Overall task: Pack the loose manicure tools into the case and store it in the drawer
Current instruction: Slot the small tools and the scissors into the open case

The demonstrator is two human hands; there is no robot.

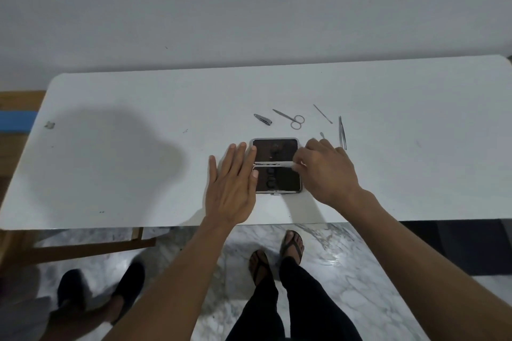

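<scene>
Two hands work the open case [276, 165] on the worktop [138, 147]; left hand [232, 181] lies flat, fingers spread, steadying it; right hand [321, 167] pinches a thin tool; a slip might nudge the case.

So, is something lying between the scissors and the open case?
Nothing visible does. The scissors lie on bare table just beyond the open case, with clear surface between them. The nail clipper sits off to the side.

Loose tools [297, 119] behind open case [275, 166] on table [138, 174]
</scene>
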